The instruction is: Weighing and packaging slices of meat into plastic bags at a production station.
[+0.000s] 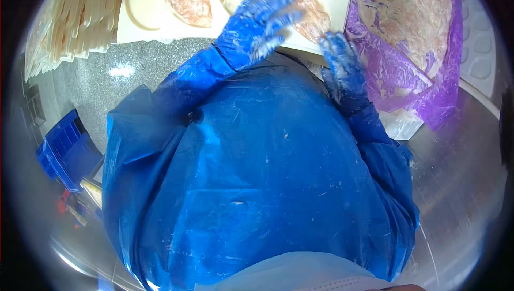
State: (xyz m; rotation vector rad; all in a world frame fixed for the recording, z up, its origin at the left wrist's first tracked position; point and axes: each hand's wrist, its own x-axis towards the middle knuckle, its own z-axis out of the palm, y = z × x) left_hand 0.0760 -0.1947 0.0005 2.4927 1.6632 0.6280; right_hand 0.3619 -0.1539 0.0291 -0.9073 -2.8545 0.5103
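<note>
My left hand (265, 25), in a blue glove smeared with white residue, is spread over a white moulded tray (140, 35), its fingers apart beside a piece of pale pink raw meat (311, 15). At the lower right end of that piece, the fingertips of my right hand (341, 60), gloved and smeared too, are at the tray's edge; whether they pinch the meat cannot be told. Another raw meat piece (189, 1) fills a rounded hollow to the left, between two hollows without meat. More pieces show at the top edge.
Stacked pale trays (76, 13) stand at the upper left. A purple plastic bag (447, 86) with a mass of raw meat (405, 5) lies at the right, beside another moulded tray (478, 42). A blue plastic container (70, 150) is at the lower left, by the metal table (132, 56).
</note>
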